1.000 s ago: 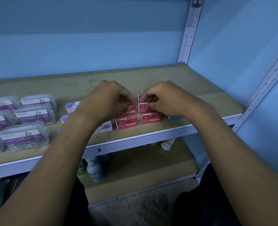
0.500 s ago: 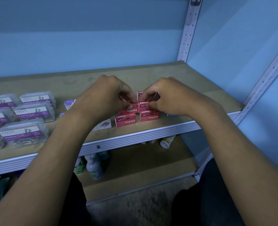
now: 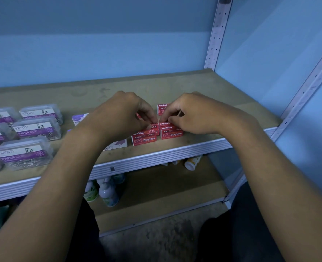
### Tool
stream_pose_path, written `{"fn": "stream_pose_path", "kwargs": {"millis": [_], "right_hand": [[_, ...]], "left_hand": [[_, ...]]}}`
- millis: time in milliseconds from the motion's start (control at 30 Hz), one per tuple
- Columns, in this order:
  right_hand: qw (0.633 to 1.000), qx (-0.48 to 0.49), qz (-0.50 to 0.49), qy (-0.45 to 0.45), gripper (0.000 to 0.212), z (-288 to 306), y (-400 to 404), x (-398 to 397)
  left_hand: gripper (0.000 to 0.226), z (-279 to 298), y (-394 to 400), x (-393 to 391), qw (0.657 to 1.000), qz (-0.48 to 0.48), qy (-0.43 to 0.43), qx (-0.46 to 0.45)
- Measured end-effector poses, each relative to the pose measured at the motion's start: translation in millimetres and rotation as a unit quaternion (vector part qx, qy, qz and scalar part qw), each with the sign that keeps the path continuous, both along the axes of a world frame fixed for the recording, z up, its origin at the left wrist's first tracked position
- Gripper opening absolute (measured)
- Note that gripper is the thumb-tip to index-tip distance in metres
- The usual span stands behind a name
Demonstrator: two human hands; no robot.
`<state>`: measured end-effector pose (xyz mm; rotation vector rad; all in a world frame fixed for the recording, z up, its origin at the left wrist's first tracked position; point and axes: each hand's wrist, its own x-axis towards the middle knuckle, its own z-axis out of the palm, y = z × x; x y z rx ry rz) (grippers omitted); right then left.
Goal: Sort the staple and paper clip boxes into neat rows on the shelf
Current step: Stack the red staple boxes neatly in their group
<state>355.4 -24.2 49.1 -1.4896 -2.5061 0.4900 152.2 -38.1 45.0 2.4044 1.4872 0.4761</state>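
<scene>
Head view, hidden or cut off: the left forearm covers most of the white and purple staple boxes, so only corners and one end with a stapler drawing show.
Head view, left edge: the clear paper clip boxes run out of frame, and the outermost ones are cut off.
Head view, red boxes: the red staple boxes sit in two short columns near the shelf's front edge; both hands cover the middle boxes, so their count cannot be told.
Head view, rear box: one red box stands behind the others, partly hidden by the right fingers.
Head view, lower shelf: small bottles stand in shadow below, and their labels are too dim to read.
Left hand: the left hand is curled, its fingertips pinching the top of a red box in the left column; the thumb side is hard to make out.
Right hand: the right hand is curled too, its fingertips gripping the top of a red box in the right column, just beside the left fingertips.
Shelf: the shelf carries everything; the paper clip boxes lie in rows at the left, the red boxes near the middle front.
</scene>
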Motion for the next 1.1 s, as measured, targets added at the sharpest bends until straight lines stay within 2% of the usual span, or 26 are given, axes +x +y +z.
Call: {"fn": "stream_pose_path", "kwargs": {"millis": [133, 267, 367, 700, 1100], "right_hand": [[1.000, -0.024, 0.003, -0.002, 0.025, 4.7, -3.3, 1.0], [0.999, -0.029, 0.004, -0.035, 0.036, 5.2, -3.9, -1.3], [0.998, -0.026, -0.005, -0.051, 0.038, 4.0, -3.2, -3.0], [0.999, -0.010, -0.014, -0.051, 0.034, -0.2, -0.6, -4.2], [0.999, -0.014, -0.012, -0.042, 0.035, -0.6, -0.4, -2.6]], "left_hand": [[0.018, 1.6, -3.6, -0.6, 1.000, -0.001, -0.014, 0.008], [0.047, 3.6, -6.6, 2.2, 1.000, -0.011, -0.009, -0.020], [0.057, 1.8, -5.8, 3.9, 1.000, -0.005, 0.003, -0.024], [0.058, -2.0, -1.0, 10.4, 1.000, 0.015, 0.021, 0.002], [0.057, -1.2, -3.4, 10.6, 1.000, 0.027, -0.006, -0.003]]}}
